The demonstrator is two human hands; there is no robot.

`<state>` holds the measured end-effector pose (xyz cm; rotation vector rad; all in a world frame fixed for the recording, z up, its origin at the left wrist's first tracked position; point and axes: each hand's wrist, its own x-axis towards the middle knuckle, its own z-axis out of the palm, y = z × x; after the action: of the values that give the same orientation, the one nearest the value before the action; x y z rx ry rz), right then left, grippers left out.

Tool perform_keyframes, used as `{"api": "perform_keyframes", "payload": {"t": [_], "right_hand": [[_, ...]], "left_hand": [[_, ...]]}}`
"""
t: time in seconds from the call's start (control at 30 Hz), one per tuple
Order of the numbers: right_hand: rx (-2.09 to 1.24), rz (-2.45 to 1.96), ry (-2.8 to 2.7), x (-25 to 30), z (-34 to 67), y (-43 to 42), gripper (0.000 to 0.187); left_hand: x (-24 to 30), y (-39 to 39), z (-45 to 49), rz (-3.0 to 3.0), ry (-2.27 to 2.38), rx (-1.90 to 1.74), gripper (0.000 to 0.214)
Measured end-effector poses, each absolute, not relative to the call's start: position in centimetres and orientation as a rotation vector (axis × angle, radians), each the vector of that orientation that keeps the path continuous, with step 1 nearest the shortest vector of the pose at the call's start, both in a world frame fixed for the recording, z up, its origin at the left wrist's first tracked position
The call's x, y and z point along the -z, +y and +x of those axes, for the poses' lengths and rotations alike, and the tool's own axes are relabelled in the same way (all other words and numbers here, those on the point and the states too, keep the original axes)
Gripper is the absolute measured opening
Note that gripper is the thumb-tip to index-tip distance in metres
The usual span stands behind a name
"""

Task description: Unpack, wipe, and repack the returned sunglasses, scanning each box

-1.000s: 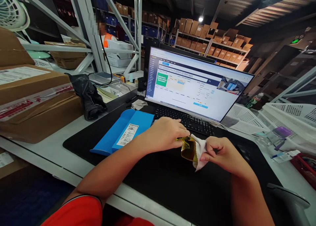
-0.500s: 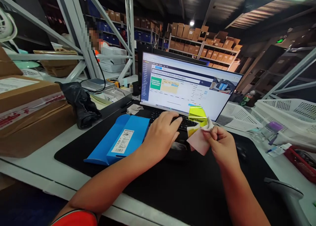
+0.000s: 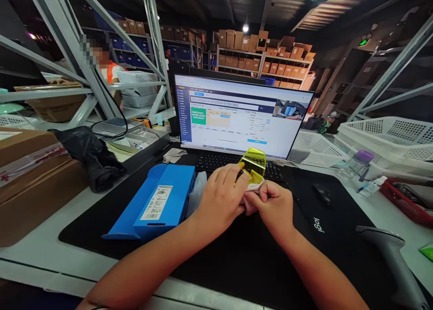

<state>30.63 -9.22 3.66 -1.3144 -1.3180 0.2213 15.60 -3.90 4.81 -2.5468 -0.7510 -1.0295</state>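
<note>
A see-through yellow lens (image 3: 255, 160) is held up between my hands, in front of the monitor. My left hand (image 3: 221, 192) closes on its left side, with fingertips against the yellow surface. A pale pink cloth (image 3: 249, 207) with a zigzag edge wraps the lower part of the lens. My right hand (image 3: 275, 206) pinches the cloth and the lens's lower edge between thumb and bent fingers. Beside my left forearm lies a blue box (image 3: 169, 199) with a white label and its flap open. A greyish translucent wrapper (image 3: 198, 192) sticks out at the box's right side.
Behind my hands are a keyboard (image 3: 219, 161) and a lit monitor (image 3: 233, 120). On the black mat (image 3: 233, 260) are a mouse (image 3: 322, 195) and a scanner (image 3: 389, 251). White baskets (image 3: 385, 136) stand right; a cardboard box (image 3: 37, 183) and black bag (image 3: 93, 152) are left.
My left hand has moved from over the keyboard onto the yellow lens. My right hand has brought the lens and cloth leftward to meet it. The view has shifted right.
</note>
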Motion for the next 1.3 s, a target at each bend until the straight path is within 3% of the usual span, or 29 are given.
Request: {"api": "perform_keyframes", "payload": {"t": [0.13,0.43,0.77,0.9,1.1,1.3], "right_hand": [[-0.004,-1.282,-1.401,-3.6,31.1,-9.3,0.053],[-0.055,-1.278,-1.450,-4.0,31.2,-9.4,0.053],[-0.756,-0.997,-0.938,-6.8,35.3,-8.8,0.064],[-0.731,-0.958,-0.887,-4.4,31.3,-8.4,0.064],[-0.395,-1.048,-0.967,-1.5,27.9,-8.5,0.059],[-0.789,-0.818,-0.697,-5.3,32.5,-8.3,0.065]], "left_hand": [[-5.0,-3.6,15.2,-2.667,-0.725,0.945,0.065],[-4.7,-3.8,15.7,-2.641,-0.833,1.079,0.052],[-4.8,-3.9,15.8,-2.773,-0.670,1.072,0.038],[-3.9,-3.6,16.2,-2.622,-0.734,1.244,0.028],[-2.6,-2.7,16.7,-2.529,-0.683,1.390,0.022],[-2.8,-3.3,17.3,-2.689,-0.479,1.290,0.033]]}}
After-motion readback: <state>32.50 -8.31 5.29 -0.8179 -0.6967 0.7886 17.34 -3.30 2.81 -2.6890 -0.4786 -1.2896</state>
